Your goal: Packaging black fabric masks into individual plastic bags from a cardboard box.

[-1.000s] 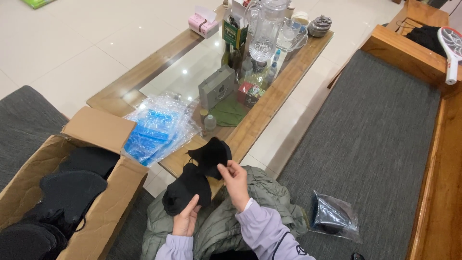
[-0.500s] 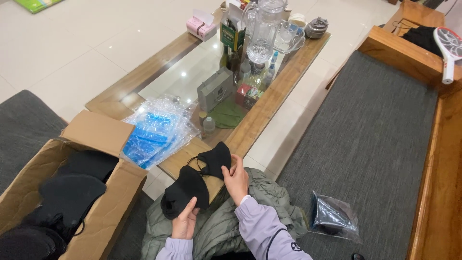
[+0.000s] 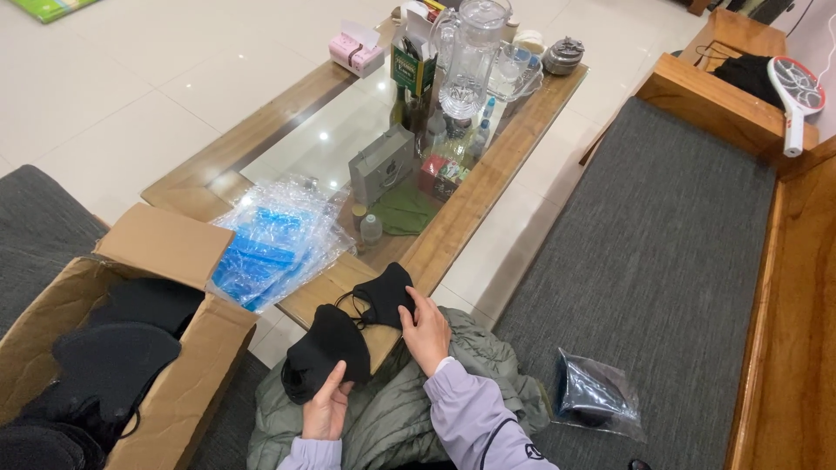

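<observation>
left hand grips black mask stack, right hand pinches 2nd mask — long axes diag., up-right

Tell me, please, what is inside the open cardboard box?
The cardboard box holds black masks, piled loosely with ear loops showing. What lies under the top ones, and their number, is covered.

Two hands, two black masks, one cardboard box.
</observation>
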